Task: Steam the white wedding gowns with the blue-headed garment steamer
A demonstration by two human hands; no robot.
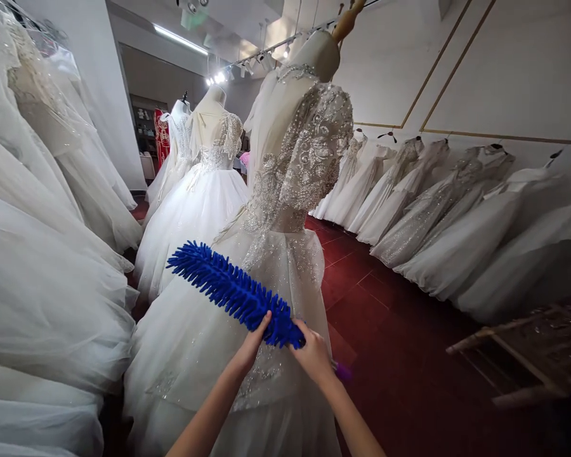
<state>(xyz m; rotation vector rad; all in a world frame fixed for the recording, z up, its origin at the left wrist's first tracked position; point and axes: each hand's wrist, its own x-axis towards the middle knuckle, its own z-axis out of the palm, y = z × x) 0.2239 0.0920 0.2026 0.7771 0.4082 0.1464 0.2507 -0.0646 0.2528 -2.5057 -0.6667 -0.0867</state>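
A blue fuzzy duster [228, 289] stretches up and to the left over the skirt of a beaded white gown [285, 209] on a mannequin. My left hand [254, 343] pinches the duster's lower end with its fingers closed on the blue fibres. My right hand [314, 357] grips the same end from the right, where a purple handle [343, 373] pokes out below it. The gown stands directly in front of me, and its skirt fills the lower middle of the view.
White gowns hang on a rack along the left [38, 254] and along the right wall [457, 209]. More dressed mannequins [209, 171] stand behind. A wooden frame [528, 355] sits low at the right on the red tiled floor [385, 317].
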